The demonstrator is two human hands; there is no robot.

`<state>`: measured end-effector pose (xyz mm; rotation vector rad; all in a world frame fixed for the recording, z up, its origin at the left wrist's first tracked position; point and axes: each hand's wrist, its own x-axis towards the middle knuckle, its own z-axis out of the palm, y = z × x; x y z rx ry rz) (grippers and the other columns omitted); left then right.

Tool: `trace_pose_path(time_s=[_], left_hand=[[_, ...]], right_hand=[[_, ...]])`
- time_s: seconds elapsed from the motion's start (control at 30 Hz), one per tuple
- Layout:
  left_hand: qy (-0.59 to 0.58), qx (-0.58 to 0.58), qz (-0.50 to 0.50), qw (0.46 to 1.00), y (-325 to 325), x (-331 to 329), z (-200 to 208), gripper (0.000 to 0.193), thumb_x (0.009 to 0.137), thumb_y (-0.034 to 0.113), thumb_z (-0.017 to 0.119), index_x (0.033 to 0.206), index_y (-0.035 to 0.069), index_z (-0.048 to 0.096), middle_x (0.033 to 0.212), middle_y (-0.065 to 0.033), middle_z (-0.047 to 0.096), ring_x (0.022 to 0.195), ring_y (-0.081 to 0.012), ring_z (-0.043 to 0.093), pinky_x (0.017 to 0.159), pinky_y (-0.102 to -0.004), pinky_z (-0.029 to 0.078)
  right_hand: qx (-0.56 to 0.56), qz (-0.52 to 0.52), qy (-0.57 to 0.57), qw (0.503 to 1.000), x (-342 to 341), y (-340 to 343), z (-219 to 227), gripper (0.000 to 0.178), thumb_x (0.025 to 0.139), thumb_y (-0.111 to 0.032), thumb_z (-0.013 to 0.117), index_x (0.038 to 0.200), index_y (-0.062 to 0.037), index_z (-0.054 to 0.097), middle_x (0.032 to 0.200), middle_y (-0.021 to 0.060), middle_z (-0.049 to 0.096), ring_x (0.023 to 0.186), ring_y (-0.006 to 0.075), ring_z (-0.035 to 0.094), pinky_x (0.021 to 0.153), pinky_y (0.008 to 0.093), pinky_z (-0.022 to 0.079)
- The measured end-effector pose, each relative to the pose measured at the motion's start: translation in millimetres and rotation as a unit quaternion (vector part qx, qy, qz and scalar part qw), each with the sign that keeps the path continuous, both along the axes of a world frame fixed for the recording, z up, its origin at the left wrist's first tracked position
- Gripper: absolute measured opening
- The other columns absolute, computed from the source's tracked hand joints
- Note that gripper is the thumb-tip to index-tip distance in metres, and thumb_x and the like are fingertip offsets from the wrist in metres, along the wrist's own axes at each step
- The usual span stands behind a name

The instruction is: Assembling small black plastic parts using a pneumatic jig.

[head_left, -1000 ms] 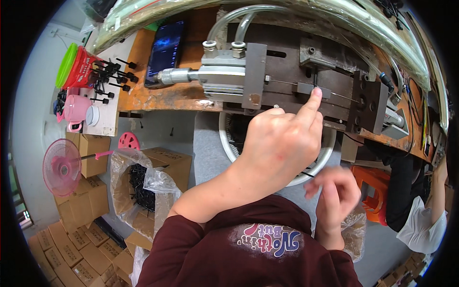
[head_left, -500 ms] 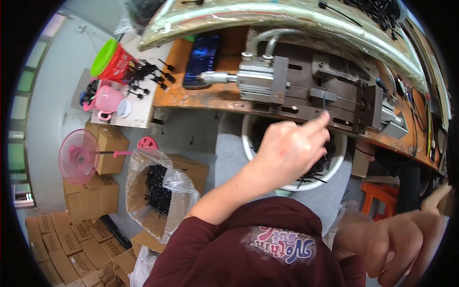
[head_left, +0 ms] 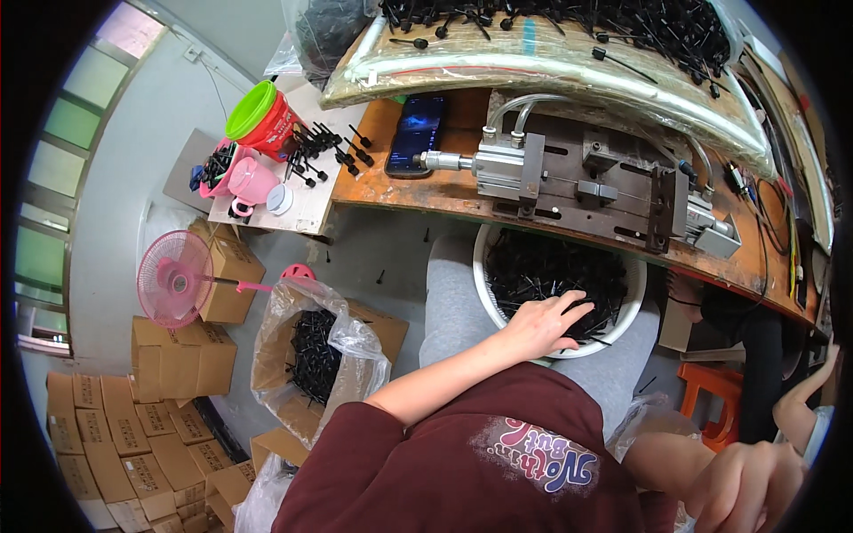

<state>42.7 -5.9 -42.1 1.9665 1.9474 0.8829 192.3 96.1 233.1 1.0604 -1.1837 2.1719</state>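
- A phone [head_left: 416, 138], screen lit bluish, lying at the far edge of the wooden bench [head_left: 378, 188].
- Left of it, a red bucket [head_left: 271, 133] with a bright green rim, tilted on a pale tabletop [head_left: 313, 206].
- A pink mug [head_left: 253, 182] and a small white tub [head_left: 280, 200], side by side.
- A pink fan [head_left: 175, 280] further left — round, with a mesh guard.
- Brown cartons [head_left: 133, 435], stacked at the near left.
- A window [head_left: 75, 182] at the far left — panes partly green.
- An orange stool [head_left: 715, 395] on the right.
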Motion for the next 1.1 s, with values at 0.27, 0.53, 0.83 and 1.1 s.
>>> trace_pose_path(time_s=[0.27,0.53,0.83,1.1], left_hand=[[-0.042,-0.033,-0.038,0.998,-5.4,-0.6,-0.7,0.074,0.083,0.032,0.073,0.147,0.015,0.038,0.135,-0.0102,0.052,0.090,-0.0294,0.069,0.070,-0.0395,0.058],[-0.034,-0.049,0.113,0.992,-38.3,-22.4,-9.7,0.047,0.085,0.020,0.071,0.129,0.012,0.056,0.117,-0.0075,0.063,0.100,-0.0273,0.063,0.081,-0.0377,0.055],[-0.127,0.035,0.507,0.852,-43.9,-67.6,-82.6,0.045,0.084,0.005,0.064,0.127,0.004,0.053,0.128,-0.0187,0.053,0.120,-0.0381,0.048,0.105,-0.0444,0.037],[-0.230,-0.141,0.471,0.840,-36.0,-95.9,-111.7,0.066,0.087,0.013,0.063,0.145,-0.002,0.033,0.122,-0.0303,0.058,0.115,-0.0463,0.055,0.099,-0.0488,0.045]], right_hand=[[-0.101,0.052,0.007,0.993,2.9,-12.5,18.9,0.006,0.096,-0.013,0.058,0.098,-0.0075,0.060,0.075,0.0045,0.060,0.049,0.0118,0.054,0.047,0.0226,0.041],[0.034,0.166,0.069,0.983,-13.0,16.7,-14.5,0.020,0.098,-0.019,0.056,0.085,-0.0080,0.066,0.081,0.0081,0.063,0.063,0.0246,0.060,0.057,0.0346,0.047],[0.226,-0.118,-0.565,0.785,36.8,31.1,-195.1,0.014,0.085,-0.008,0.072,0.097,-0.0003,0.070,0.086,0.0106,0.070,0.074,0.0202,0.068,0.070,0.0298,0.053],[0.597,-0.418,-0.402,0.554,35.6,11.0,-282.0,0.055,0.070,-0.007,0.072,0.123,-0.0050,0.057,0.122,0.0138,0.056,0.114,0.0301,0.055,0.090,0.0397,0.047]])
